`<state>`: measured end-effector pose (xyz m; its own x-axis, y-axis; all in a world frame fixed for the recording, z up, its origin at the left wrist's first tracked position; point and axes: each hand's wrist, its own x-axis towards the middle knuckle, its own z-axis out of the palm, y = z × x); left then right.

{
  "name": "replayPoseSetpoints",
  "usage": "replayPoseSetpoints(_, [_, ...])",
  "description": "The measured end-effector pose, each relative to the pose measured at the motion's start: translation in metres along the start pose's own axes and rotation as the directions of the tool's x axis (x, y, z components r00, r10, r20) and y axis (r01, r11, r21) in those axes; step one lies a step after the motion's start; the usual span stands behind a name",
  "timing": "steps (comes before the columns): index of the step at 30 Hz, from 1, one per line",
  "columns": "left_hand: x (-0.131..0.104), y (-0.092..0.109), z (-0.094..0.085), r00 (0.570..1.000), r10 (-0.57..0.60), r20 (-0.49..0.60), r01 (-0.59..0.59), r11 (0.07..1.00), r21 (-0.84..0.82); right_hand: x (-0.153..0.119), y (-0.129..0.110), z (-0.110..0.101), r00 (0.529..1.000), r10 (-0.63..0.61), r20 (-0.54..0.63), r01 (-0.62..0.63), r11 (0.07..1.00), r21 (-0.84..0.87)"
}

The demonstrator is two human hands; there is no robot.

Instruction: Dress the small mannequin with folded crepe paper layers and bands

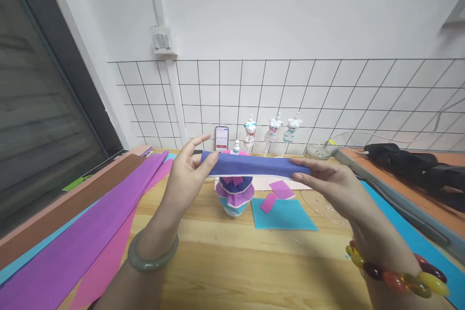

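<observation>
A strip of dark blue crepe paper [252, 165] with a white lower edge is stretched level between my two hands. My left hand [191, 162] pinches its left end between thumb and fingers, with the forefinger raised. At the other end, my right hand [327, 177] grips the strip between thumb and straight fingers. Behind the strip stands a small dress form [236, 198] wearing layered ruffles in blue, purple and teal; the strip hides its middle. A teal sheet [286, 220] lies to its right on the wooden table [218, 266], with pink pieces [269, 202] on it.
Three small white dress forms [273, 131] stand at the back beside a phone [222, 138] propped upright. Long purple, pink, brown and blue sheets [90, 232] cover the left side. A black object [417, 164] lies on the orange surface at right. A wire grid [254, 60] backs the table.
</observation>
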<state>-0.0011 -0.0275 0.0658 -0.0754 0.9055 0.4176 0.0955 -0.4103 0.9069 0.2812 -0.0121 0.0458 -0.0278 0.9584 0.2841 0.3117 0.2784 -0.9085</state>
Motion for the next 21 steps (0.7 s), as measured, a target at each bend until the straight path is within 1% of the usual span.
replayPoseSetpoints(4, [-0.001, 0.001, -0.003, 0.992, 0.008, 0.125, -0.019, 0.996, 0.089, 0.000, -0.002, -0.001, 1.000, -0.009, -0.025, 0.009, 1.000, 0.000])
replayPoseSetpoints(8, [0.000, 0.000, -0.005, 0.987, 0.000, 0.164, -0.024, 0.989, 0.147, -0.001, -0.003, -0.002, 0.999, -0.020, -0.031, 0.020, 1.000, -0.004])
replayPoseSetpoints(11, [0.001, -0.001, -0.006, 0.985, 0.010, 0.174, -0.036, 0.989, 0.146, -0.001, -0.003, -0.004, 1.000, -0.027, -0.009, 0.027, 1.000, -0.002])
replayPoseSetpoints(15, [0.002, -0.001, -0.006, 0.986, -0.007, 0.169, -0.015, 0.992, 0.129, -0.001, -0.001, -0.008, 0.999, -0.039, 0.021, 0.039, 0.999, -0.033])
replayPoseSetpoints(21, [0.003, -0.005, -0.006, 0.992, -0.015, 0.121, 0.002, 0.994, 0.108, 0.000, 0.003, -0.013, 0.997, -0.075, 0.018, 0.076, 0.993, -0.091])
